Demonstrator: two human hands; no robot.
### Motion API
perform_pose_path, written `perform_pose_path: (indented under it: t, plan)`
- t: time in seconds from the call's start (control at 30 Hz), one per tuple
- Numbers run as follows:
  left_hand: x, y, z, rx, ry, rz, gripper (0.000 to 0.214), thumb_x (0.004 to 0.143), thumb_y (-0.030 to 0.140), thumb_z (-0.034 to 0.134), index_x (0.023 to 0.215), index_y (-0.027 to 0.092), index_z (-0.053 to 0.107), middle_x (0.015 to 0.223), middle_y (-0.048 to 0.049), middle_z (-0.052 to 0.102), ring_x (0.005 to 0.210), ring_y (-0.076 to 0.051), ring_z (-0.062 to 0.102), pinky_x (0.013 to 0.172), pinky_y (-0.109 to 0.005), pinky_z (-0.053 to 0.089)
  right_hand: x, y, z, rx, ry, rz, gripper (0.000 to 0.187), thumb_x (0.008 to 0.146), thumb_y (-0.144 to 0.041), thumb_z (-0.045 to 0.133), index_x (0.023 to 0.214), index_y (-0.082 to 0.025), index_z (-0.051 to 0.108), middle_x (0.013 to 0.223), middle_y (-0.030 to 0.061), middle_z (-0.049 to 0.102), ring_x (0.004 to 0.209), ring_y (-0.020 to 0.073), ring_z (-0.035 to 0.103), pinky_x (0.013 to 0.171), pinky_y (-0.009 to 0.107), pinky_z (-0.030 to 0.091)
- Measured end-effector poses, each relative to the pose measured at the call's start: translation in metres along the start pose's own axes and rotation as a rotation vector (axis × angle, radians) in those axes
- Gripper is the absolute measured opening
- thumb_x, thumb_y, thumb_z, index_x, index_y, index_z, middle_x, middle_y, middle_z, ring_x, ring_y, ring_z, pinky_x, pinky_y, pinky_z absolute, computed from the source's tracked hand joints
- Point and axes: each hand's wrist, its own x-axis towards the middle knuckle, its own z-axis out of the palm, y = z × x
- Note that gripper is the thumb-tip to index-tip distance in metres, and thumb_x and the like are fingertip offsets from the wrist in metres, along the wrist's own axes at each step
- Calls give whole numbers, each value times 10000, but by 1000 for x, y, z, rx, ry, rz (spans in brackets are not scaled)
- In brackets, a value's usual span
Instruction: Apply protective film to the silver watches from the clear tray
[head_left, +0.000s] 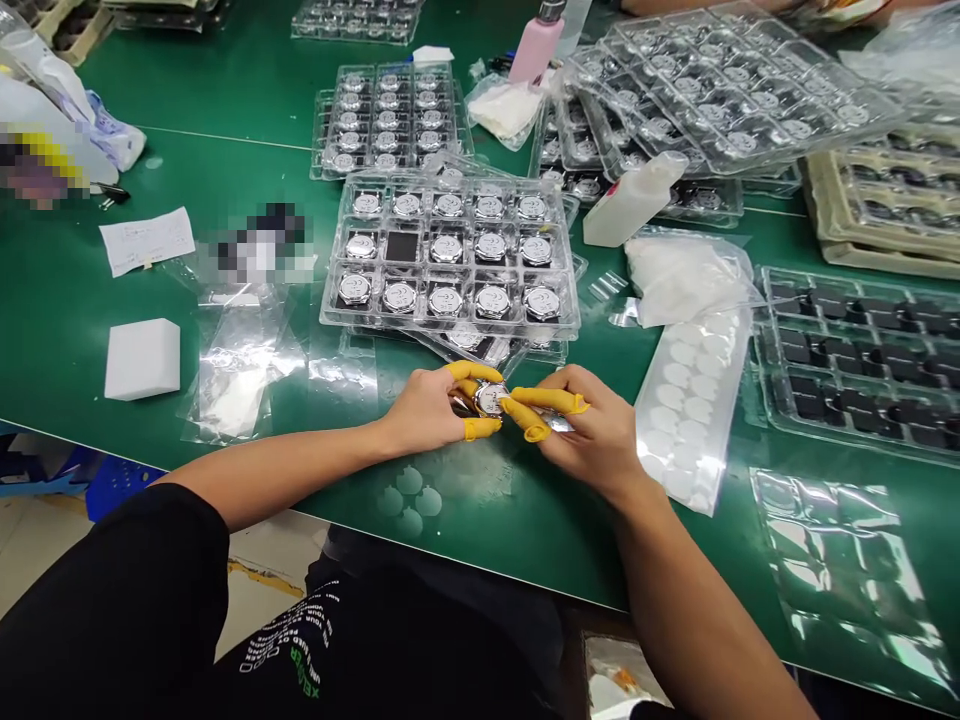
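Observation:
My left hand (429, 408) holds a round silver watch case (490, 399) between yellow finger cots, its pale printed face turned up. Yellow cots also cover fingers of my right hand (589, 430), which are pinched together against the case's right edge. Something shiny shows under those fingers, too small to name. Just beyond both hands sits a clear plastic tray (450, 322) of similar watch cases on black pads; one compartment shows only its black pad. To the right of my right hand lies a sheet of round clear stickers (682, 400).
A white foam block (142, 358) and a paper slip (148, 242) lie left. Behind are more watch trays (386, 120), a white bottle (634, 200) and a pink bottle (536, 48). At right stand a tray of black pieces (862, 350) and a clear film sheet (847, 570).

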Motion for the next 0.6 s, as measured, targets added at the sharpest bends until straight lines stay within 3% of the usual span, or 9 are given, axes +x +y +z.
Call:
perform_pose_path:
  t: [0.07, 0.2, 0.33, 0.5, 0.6]
  plan:
    - [0, -1, 0, 4, -24, -13, 563, 675, 232, 831, 1220, 181, 700, 894, -30, 754, 773, -148, 703, 797, -309, 608, 2, 1, 2, 29, -29, -11, 45, 898, -224, 700, 932, -245, 720, 731, 13, 621, 601, 126, 566, 520, 270, 437]
    - [2, -2, 0, -59, -13, -17, 551, 684, 238, 834, 1214, 169, 703, 899, -42, 757, 794, -157, 718, 804, -312, 616, 3, 1, 5, -36, 62, 13, 40, 897, -200, 687, 907, -233, 708, 747, 24, 621, 613, 130, 551, 520, 273, 418]
    - [3, -3, -1, -78, -16, -21, 577, 657, 173, 833, 1221, 166, 709, 939, -52, 771, 830, -166, 728, 810, -311, 616, 2, -3, 7, 38, -35, -18, 80, 908, -220, 675, 969, -252, 714, 761, 18, 626, 637, 135, 574, 550, 277, 438]
    - [4, -4, 0, -111, -11, -22, 579, 661, 186, 851, 1222, 160, 712, 935, -56, 781, 842, -168, 737, 811, -307, 620, -1, 0, 9, 8, 40, 109, 65, 923, -271, 659, 901, -232, 707, 764, 35, 603, 630, 143, 549, 530, 289, 417]
    - [5, -4, 0, -109, -30, -38, 582, 654, 171, 851, 1218, 149, 710, 916, -57, 780, 819, -160, 734, 785, -293, 619, -3, 4, 8, 81, -1, 70, 56, 916, -282, 684, 898, -243, 719, 740, 20, 585, 619, 133, 540, 531, 280, 411]
